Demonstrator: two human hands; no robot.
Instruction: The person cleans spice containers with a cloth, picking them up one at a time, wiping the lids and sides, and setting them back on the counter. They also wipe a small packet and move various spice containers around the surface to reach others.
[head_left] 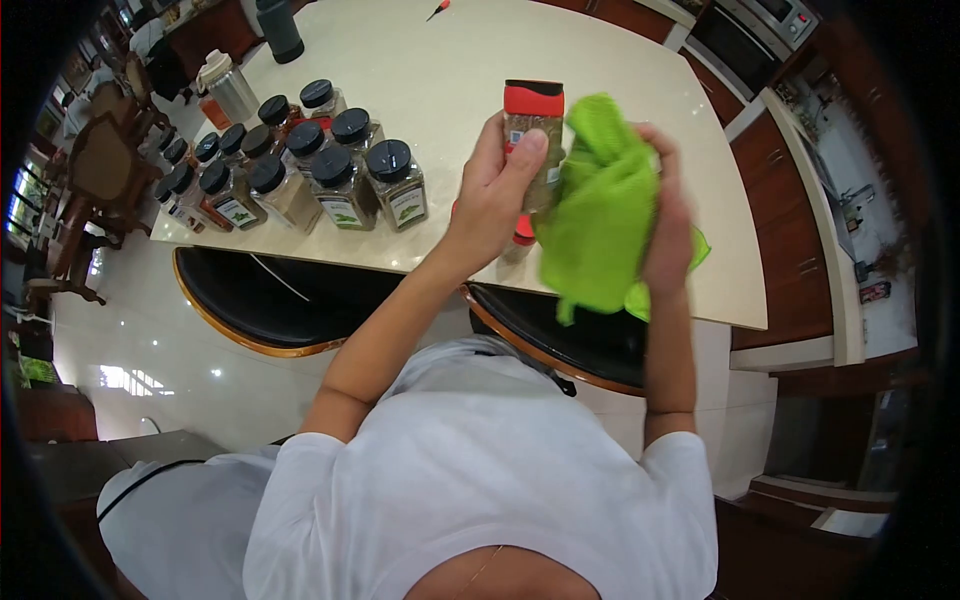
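Note:
My left hand (500, 190) is wrapped round a spice jar (535, 150) with a red and black cap, held upright above the counter. A bright green cloth (600, 220) hangs from my right hand (667, 215), which is slightly blurred, and the cloth touches or nearly touches the jar's right side. Below the held jar, another red-capped jar (523, 232) stands near the counter's front edge, partly hidden. To the left, several spice jars with black lids (340, 185) stand grouped on the pale counter (450, 60).
Behind the jars are a clear pitcher (230, 90) and a dark bottle (279, 30). A small red and black item (438, 10) lies at the far edge. Black-seated chairs (290, 300) stand under the front edge. A person in white (190, 520) is at the lower left.

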